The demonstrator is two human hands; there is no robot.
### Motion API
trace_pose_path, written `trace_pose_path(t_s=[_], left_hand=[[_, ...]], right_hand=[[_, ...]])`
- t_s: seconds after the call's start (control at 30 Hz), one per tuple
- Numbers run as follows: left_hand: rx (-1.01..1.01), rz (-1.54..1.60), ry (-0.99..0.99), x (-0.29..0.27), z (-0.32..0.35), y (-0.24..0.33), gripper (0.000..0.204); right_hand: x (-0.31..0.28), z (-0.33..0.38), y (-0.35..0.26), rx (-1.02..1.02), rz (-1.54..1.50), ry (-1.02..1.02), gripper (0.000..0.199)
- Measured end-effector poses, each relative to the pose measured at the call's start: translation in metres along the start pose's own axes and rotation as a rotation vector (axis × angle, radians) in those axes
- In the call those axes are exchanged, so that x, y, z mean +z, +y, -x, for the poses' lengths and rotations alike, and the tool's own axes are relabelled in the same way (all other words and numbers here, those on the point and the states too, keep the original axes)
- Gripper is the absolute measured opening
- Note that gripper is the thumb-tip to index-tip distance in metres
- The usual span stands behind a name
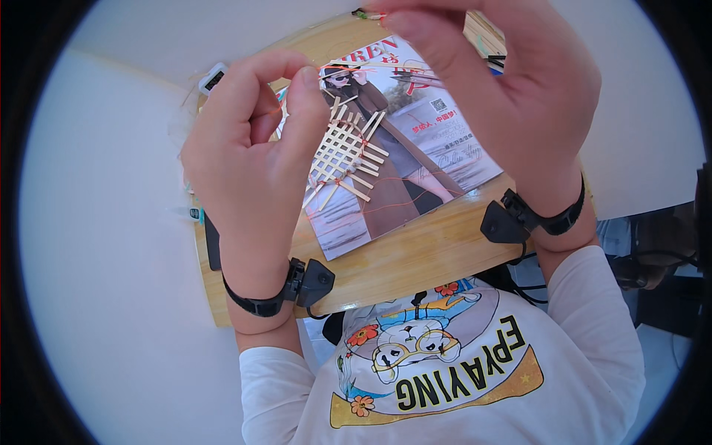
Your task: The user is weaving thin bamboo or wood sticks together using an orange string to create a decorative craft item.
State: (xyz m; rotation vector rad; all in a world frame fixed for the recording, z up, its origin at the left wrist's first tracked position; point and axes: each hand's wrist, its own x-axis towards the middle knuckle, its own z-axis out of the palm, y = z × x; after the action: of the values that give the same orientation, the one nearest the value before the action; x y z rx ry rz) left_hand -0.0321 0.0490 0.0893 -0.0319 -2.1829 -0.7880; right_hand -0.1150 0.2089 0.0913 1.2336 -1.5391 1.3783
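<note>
My left hand [256, 122] is raised over the left side of a magazine [434, 159], thumb and forefinger pinched together. A thin orange thread shows at those fingertips. Just below and beside them is a small open lattice woven from pale flat strips [341, 152], its strip ends sticking out around the edge and orange thread tied along its rim. Loose orange thread [404, 202] trails from it across the magazine. My right hand [512, 89] is higher, at the upper right, its thumb and fingers closed toward each other; the top edge cuts it off, and what it holds cannot be made out.
The magazine lies on a light wooden table [386, 274]. At the back right, behind my right hand, are pale strips [482, 33]. A small white device with a dark screen [213, 78] sits at the left edge, and a dark flat object [212, 241] is by my left wrist.
</note>
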Motion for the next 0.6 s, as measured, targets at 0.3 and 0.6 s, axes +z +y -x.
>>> trace_pose_path(t_s=[0.3, 0.6], left_hand=[[0.005, 0.064, 0.011, 0.000, 0.003, 0.002, 0.004], [-0.090, 0.339, -0.143, -0.008, -0.004, 0.000, 0.023]], right_hand=[[0.009, -0.006, -0.004, 0.067, -0.063, -0.100, 0.010], [-0.001, -0.006, 0.001, 0.141, -0.120, -0.205, 0.010]])
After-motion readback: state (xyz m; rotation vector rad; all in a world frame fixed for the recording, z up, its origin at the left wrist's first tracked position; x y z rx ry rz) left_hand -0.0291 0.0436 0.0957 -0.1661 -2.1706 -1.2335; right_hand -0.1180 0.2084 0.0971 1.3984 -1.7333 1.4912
